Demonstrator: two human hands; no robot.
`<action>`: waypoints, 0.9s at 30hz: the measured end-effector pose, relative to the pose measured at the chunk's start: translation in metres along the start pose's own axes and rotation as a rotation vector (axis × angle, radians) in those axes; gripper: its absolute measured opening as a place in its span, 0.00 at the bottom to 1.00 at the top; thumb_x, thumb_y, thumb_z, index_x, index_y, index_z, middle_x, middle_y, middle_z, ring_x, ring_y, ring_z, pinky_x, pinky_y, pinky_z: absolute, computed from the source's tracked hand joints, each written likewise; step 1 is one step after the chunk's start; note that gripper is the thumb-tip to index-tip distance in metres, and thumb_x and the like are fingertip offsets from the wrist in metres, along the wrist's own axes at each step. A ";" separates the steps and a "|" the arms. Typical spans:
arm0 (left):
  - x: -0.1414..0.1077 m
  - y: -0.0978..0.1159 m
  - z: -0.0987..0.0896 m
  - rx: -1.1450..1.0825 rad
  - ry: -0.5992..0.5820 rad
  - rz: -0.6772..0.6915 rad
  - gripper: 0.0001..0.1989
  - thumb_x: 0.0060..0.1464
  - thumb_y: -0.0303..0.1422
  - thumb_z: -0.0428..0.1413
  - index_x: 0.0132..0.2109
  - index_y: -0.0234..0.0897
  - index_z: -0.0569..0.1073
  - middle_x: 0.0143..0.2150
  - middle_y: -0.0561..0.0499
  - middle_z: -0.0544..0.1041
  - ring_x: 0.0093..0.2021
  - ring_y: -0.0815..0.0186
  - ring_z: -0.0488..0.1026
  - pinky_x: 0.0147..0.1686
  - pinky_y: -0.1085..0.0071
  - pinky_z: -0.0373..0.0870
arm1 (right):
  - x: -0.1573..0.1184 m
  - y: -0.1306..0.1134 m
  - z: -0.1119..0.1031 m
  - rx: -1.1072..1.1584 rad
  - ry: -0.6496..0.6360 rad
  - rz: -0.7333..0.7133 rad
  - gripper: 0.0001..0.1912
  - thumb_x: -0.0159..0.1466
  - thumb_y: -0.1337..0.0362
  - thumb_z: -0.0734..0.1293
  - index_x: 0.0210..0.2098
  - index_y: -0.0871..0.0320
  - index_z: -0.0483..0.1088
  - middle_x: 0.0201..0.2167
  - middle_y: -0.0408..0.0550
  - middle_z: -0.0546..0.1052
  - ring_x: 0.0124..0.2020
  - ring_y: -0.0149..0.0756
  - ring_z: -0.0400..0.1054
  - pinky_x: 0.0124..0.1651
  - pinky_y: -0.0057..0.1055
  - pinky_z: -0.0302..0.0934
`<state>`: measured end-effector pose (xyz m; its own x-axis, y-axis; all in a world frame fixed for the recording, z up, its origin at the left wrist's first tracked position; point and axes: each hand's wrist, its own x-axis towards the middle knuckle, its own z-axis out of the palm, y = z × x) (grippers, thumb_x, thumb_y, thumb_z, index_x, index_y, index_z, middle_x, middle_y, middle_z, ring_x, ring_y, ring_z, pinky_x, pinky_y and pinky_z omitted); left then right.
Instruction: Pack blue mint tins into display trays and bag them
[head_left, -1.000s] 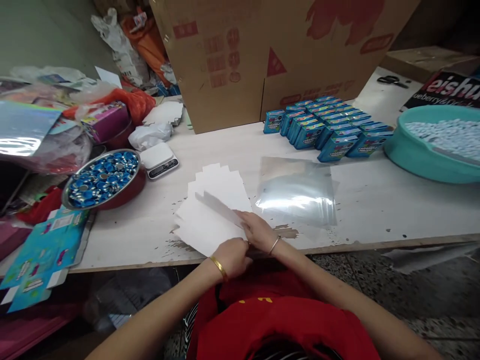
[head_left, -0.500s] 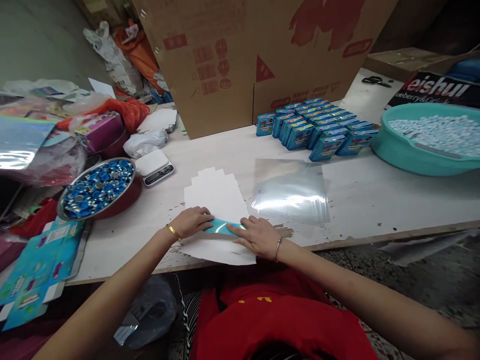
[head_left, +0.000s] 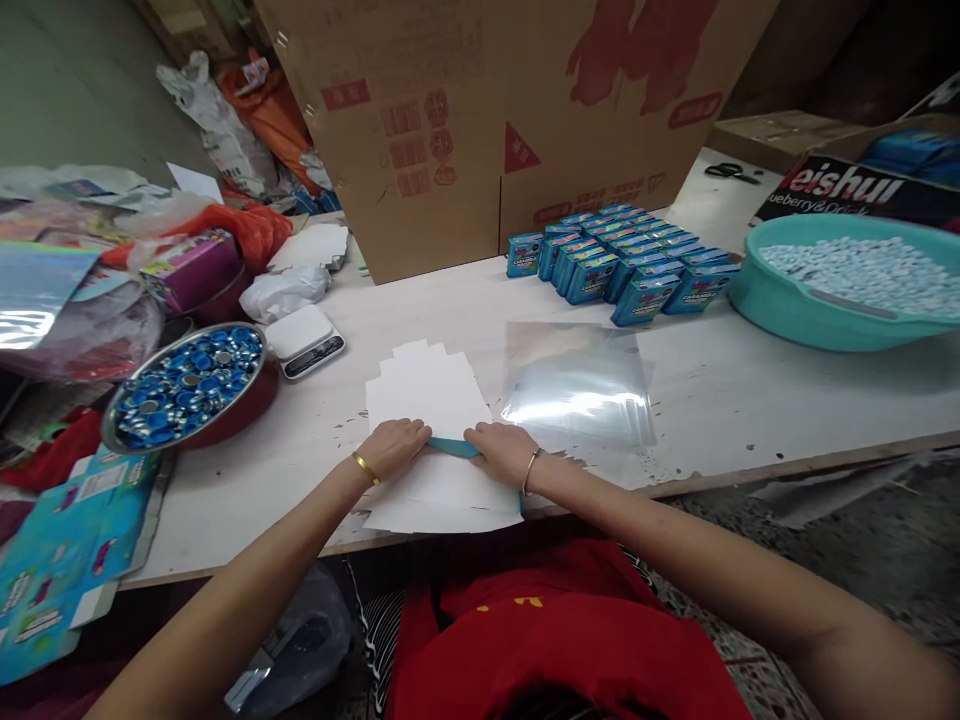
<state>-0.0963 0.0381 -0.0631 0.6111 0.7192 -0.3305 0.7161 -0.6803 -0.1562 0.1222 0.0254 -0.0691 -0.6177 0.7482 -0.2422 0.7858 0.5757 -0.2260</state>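
Observation:
A cardboard box blank [head_left: 427,388] lies on the table before me, white side up, its far end stepped in outline. Across its middle runs a raised fold that shows a narrow blue strip [head_left: 454,447]. My left hand [head_left: 393,448] grips this fold at its left end with curled fingers. At the right end my right hand [head_left: 507,454] is closed over the same fold, thumb side toward the left hand. The near white flap reaches the table's front edge. What the fingers hide beneath the fold cannot be seen.
Clear plastic sheets [head_left: 577,385] lie right of the blank. Behind stand small blue packs [head_left: 592,278] and a large carton [head_left: 442,120]. A teal basin [head_left: 817,305] is at right; a bowl of blue-wrapped pieces [head_left: 191,385] and a scale [head_left: 306,340] are at left.
My right hand's fingers, stretched out over the blue strip before, are now curled around the fold. The strip looks narrower and more upright. My view has shifted slightly.

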 end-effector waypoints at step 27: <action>-0.001 0.008 0.005 -0.004 -0.072 -0.109 0.15 0.56 0.18 0.42 0.45 0.35 0.67 0.38 0.43 0.71 0.36 0.60 0.71 0.32 0.65 0.68 | 0.015 0.001 -0.011 -0.316 -0.071 -0.162 0.14 0.66 0.74 0.54 0.48 0.60 0.64 0.41 0.55 0.73 0.43 0.41 0.68 0.34 0.31 0.59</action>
<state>-0.0930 0.0312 -0.0684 0.5042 0.7766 -0.3778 0.7783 -0.5982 -0.1910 0.1140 0.0409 -0.0631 -0.7270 0.6202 -0.2947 0.6407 0.7671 0.0336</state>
